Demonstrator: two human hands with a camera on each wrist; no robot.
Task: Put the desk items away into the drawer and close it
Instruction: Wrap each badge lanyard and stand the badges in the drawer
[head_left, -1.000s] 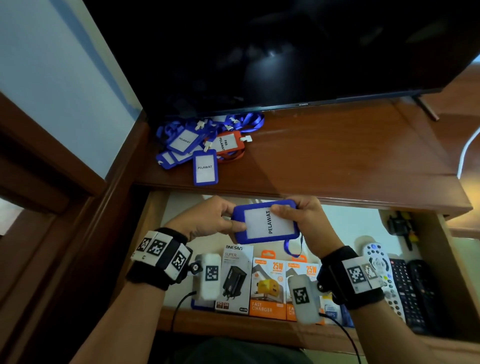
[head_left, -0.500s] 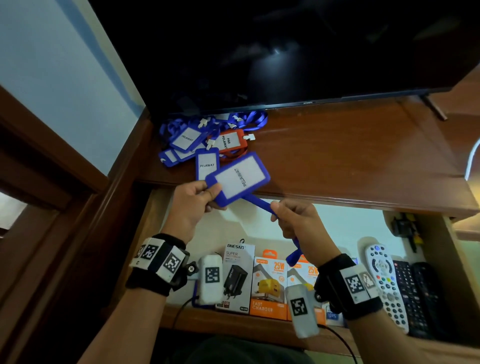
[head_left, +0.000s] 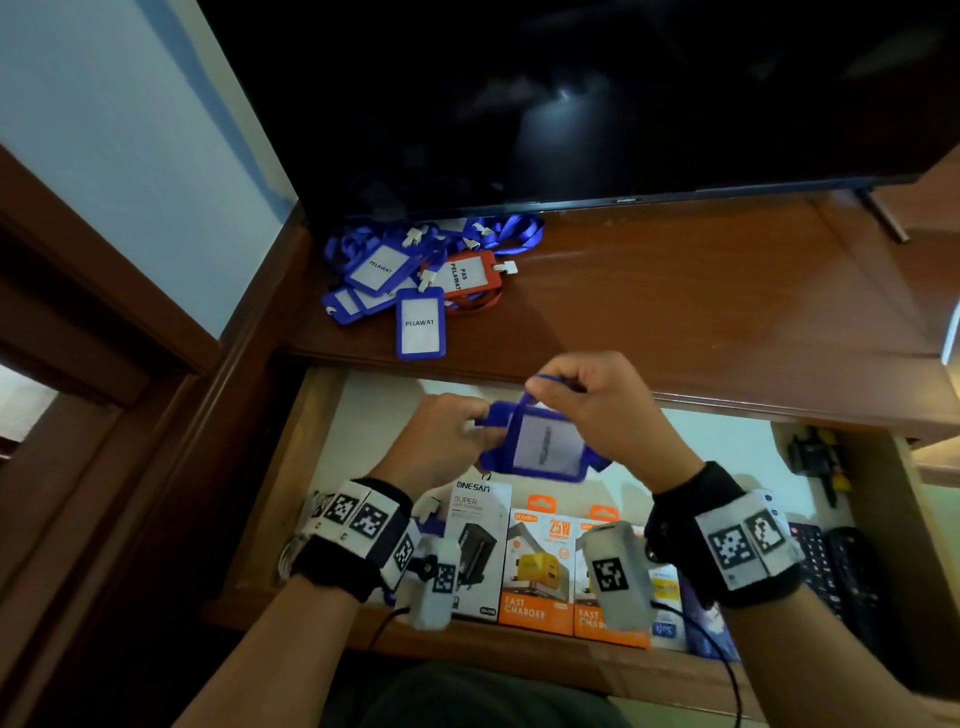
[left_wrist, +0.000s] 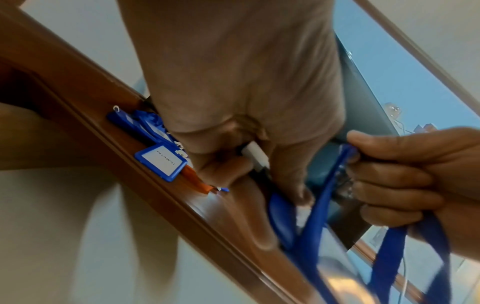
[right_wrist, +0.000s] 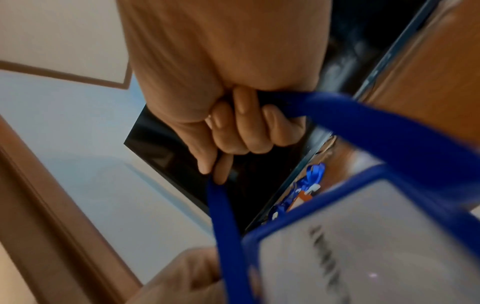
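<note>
A blue badge holder (head_left: 545, 441) with a white card hangs over the open drawer (head_left: 363, 431). My left hand (head_left: 447, 436) pinches its left end by the white clip (left_wrist: 255, 157). My right hand (head_left: 587, 395) grips the blue lanyard strap (right_wrist: 226, 222) above and across the badge (right_wrist: 363, 236). A pile of blue badges and lanyards (head_left: 410, 275), with one red badge (head_left: 467, 275), lies on the desktop (head_left: 675, 312) at the back left, under the screen.
Charger boxes (head_left: 535, 566) line the drawer's front, remote controls (head_left: 831, 571) lie at its right. A dark screen (head_left: 571, 104) stands on the desk, its foot (head_left: 883, 218) at the right. A wooden door frame (head_left: 104, 312) borders the left.
The badge came back down from the desk edge to over the drawer. My right hand rose and pulled the lanyard strap across the badge; my left hand shifted to the badge's clip end.
</note>
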